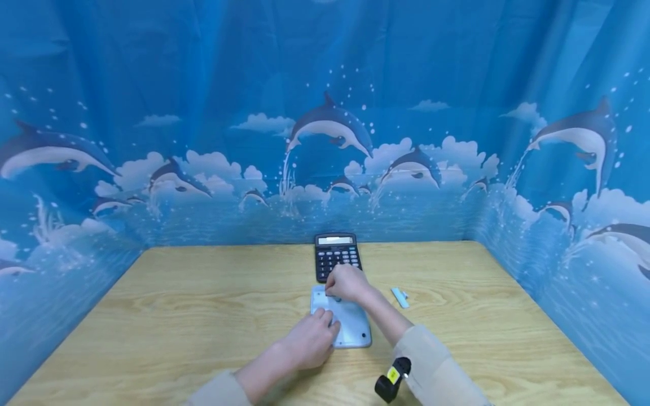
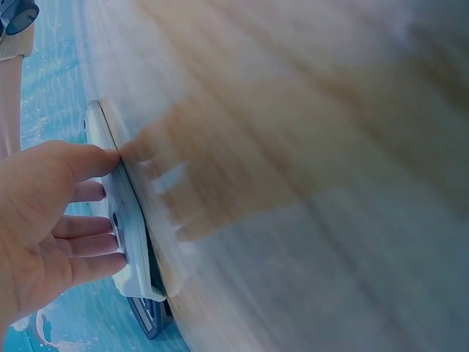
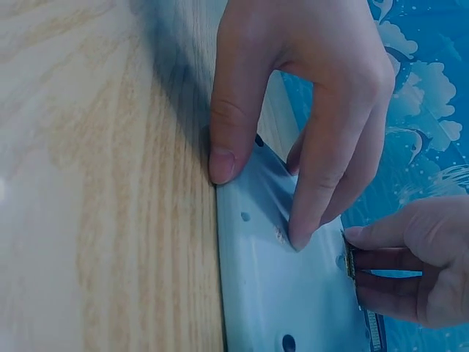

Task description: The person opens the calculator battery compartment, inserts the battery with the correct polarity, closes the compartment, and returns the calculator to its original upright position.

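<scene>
A light blue calculator (image 1: 350, 324) lies on the table with its back up, showing screw holes and dark feet. My left hand (image 1: 311, 340) holds it at its near left part. In the right wrist view, the left thumb (image 3: 224, 158) sits against the near edge while a fingertip rests on the back. At the far end, my right hand (image 1: 347, 283) pinches a small dark and gold battery (image 3: 349, 258) at the compartment, mostly covered by the fingers. A light blue battery cover (image 1: 399, 298) lies on the table to the right.
A black calculator (image 1: 329, 259) lies face up just behind the light blue one, partly covered by the right hand. Around the wooden table (image 1: 213, 293) hangs a blue curtain (image 1: 244, 141) printed with dolphins. A black camera (image 1: 393, 379) is strapped at the right wrist.
</scene>
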Tool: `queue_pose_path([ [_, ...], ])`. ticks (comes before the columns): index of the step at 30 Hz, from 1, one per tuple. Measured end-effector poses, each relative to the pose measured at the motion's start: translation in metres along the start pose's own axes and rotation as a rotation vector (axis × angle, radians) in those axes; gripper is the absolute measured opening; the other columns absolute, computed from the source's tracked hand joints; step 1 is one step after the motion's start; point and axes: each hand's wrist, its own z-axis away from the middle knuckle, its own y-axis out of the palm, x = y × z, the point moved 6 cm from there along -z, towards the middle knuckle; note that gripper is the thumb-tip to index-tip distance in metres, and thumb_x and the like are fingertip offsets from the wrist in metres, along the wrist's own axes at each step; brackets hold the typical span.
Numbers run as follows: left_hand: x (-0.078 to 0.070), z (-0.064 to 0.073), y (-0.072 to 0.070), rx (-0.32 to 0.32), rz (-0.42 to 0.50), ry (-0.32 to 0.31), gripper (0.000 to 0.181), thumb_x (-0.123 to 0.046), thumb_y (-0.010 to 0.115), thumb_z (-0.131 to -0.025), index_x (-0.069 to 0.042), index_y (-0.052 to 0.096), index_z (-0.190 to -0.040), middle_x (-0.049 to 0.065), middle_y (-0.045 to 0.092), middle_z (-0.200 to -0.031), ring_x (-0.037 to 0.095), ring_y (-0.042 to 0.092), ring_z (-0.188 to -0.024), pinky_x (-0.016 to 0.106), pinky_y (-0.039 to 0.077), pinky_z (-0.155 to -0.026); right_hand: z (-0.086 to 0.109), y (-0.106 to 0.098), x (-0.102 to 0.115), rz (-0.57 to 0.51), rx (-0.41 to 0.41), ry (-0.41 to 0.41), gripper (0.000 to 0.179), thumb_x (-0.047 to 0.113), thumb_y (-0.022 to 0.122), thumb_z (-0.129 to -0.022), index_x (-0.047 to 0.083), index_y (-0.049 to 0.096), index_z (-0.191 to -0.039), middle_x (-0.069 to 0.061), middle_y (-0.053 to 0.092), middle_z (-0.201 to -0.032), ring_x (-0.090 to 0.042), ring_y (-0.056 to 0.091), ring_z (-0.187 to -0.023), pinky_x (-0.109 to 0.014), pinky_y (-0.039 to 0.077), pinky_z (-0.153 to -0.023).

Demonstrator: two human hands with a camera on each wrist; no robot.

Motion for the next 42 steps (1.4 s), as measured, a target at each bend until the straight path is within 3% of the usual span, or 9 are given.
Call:
queue_pose_path([
  [27,0.0006,-0.0029,0.0019,0.040,0.018,-0.012,0.040,-0.027,0.064,-0.083,-0.003,0.062,-0.116,0.009,0.056,-0.102,0.017,0.051,-0.090,0.024,0.048,-0.072,-0.0027,-0.0017,0.0043,-0.007,0.069,0.083,0.007,0.011,0.070,-0.077,0.017,0.071,-0.074,0.007,0.061,-0.068,-0.011,0.056,-0.064,-0.025,0.047,-0.059],
  [36,0.0000,-0.0028,-0.0008,0.002,0.005,0.004,0.039,-0.027,0.066,-0.081,-0.003,0.064,-0.112,0.009,0.057,-0.098,0.017,0.051,-0.085,0.023,0.047,-0.068,-0.0046,-0.0016,0.0042,-0.010,0.094,0.112,0.005,0.011,0.070,-0.077,0.016,0.070,-0.075,0.006,0.061,-0.070,-0.012,0.056,-0.066,-0.027,0.047,-0.062],
  [42,-0.0003,-0.0028,-0.0020,0.015,0.014,0.004,0.039,-0.027,0.066,-0.082,-0.002,0.063,-0.113,0.009,0.057,-0.098,0.017,0.051,-0.086,0.023,0.048,-0.069,-0.0061,-0.0008,0.0026,-0.005,0.099,0.123,0.005,0.012,0.071,-0.077,0.017,0.070,-0.076,0.006,0.061,-0.072,-0.012,0.055,-0.067,-0.027,0.047,-0.062],
])
